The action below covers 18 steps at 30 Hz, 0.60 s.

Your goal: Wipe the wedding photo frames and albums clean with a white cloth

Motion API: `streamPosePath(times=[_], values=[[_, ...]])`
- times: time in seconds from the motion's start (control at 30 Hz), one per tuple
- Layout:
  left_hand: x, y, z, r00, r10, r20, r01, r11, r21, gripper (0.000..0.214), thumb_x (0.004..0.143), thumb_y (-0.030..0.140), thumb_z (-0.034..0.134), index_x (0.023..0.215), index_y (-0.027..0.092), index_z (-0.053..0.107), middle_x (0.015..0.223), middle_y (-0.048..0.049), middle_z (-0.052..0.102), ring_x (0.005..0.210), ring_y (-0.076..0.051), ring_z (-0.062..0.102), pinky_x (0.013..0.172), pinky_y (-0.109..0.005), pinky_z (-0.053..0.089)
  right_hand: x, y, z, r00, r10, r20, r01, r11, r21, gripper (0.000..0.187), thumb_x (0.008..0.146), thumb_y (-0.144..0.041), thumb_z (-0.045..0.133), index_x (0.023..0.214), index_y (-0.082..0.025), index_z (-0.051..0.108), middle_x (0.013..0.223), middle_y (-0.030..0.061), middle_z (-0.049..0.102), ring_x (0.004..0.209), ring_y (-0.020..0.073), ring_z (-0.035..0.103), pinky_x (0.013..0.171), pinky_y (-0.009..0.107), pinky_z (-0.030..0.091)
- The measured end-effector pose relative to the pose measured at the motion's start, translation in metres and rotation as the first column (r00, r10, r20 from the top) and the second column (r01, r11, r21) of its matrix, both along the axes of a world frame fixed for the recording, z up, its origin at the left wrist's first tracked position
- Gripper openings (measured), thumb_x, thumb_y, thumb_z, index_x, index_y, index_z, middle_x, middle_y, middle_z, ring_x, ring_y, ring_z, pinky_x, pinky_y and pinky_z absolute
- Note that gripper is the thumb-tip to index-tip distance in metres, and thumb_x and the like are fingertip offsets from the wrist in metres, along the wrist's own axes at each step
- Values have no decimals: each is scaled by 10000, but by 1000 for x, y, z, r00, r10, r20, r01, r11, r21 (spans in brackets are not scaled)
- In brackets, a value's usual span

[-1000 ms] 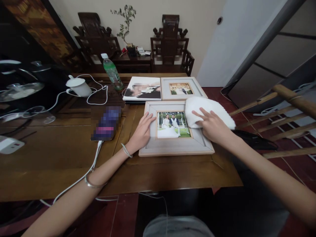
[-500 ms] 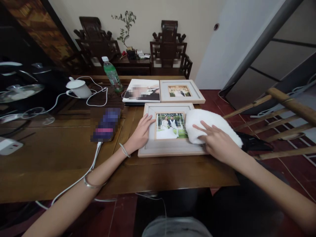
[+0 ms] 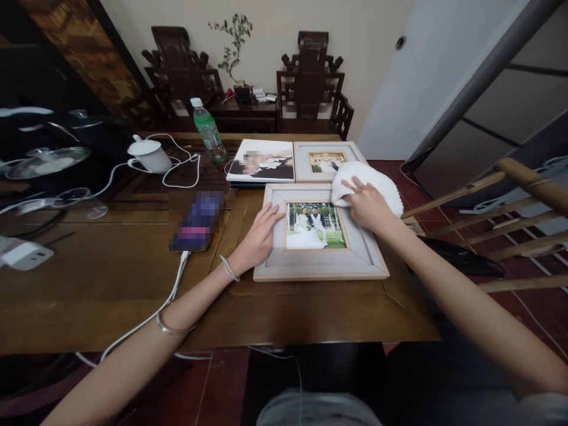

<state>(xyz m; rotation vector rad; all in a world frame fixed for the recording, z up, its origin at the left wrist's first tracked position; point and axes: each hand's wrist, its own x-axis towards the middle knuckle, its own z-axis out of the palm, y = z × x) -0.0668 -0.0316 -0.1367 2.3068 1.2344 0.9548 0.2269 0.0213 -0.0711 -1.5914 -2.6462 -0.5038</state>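
A light wooden picture frame (image 3: 319, 264) with a photo of a seated couple lies flat near the table's front edge. My left hand (image 3: 258, 238) rests on its left border with fingers stretched out. At the frame's top right corner, my right hand (image 3: 366, 204) holds a white fluffy cloth (image 3: 370, 177) against it, some fingers extended over the cloth and the others tucked beneath. The cloth hides that corner and overlaps part of a second picture frame (image 3: 306, 148) behind.
Beside the second frame lies a photo album (image 3: 261, 165) on a dark stack. To the left are a phone (image 3: 197, 222) on a white cable, a lidded white cup (image 3: 151, 155) and a green-labelled bottle (image 3: 209, 133). A wooden chair (image 3: 528, 183) stands right.
My right hand has moved the cloth away from me, from the frame's right side up to its top right corner. My left hand stays on the left border.
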Motion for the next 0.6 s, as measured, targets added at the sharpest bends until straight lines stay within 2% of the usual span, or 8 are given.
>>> streamPosePath(times=[0.1,0.2,0.4,0.5,0.6], values=[[1,-1,1,1000,10,4,-10,1000,7,427,903,106,333,1293,194,484,1450,-106,428,1424,-240,243,1151,-541,230,-4,-18,5,999,-5,45,6,1000,-24,499,716,8,375,1068,-104,709,1411,128,488,1326,361,371,963,529,407],[2,-3,3,1000,21,-5,-21,1000,14,427,902,101,326,1291,180,483,1444,-119,436,1421,-242,251,1148,-542,237,-8,-47,17,996,9,86,-2,996,-89,451,700,5,392,987,-92,726,1368,152,527,1292,362,415,907,498,447],[4,-4,1,999,43,5,-43,999,19,450,894,96,330,1314,180,467,1441,-117,441,1418,-247,259,1148,-546,240,-12,-113,46,990,31,134,4,966,-257,379,663,1,443,848,-150,737,1235,138,633,1068,301,615,788,381,500],[5,-4,-2,998,55,31,-56,998,35,452,892,93,331,1313,185,466,1436,-115,448,1414,-243,269,1146,-541,250,-13,-141,55,995,81,61,-56,941,-333,391,671,2,438,847,-181,735,1145,123,680,992,273,659,807,361,506],[6,-5,-2,996,71,46,-73,996,41,439,893,94,326,1298,175,478,1428,-120,456,1411,-239,280,1148,-529,255,-21,-160,60,986,149,-77,-167,896,-411,454,659,2,430,886,-249,732,1173,60,675,965,227,675,832,325,510]])
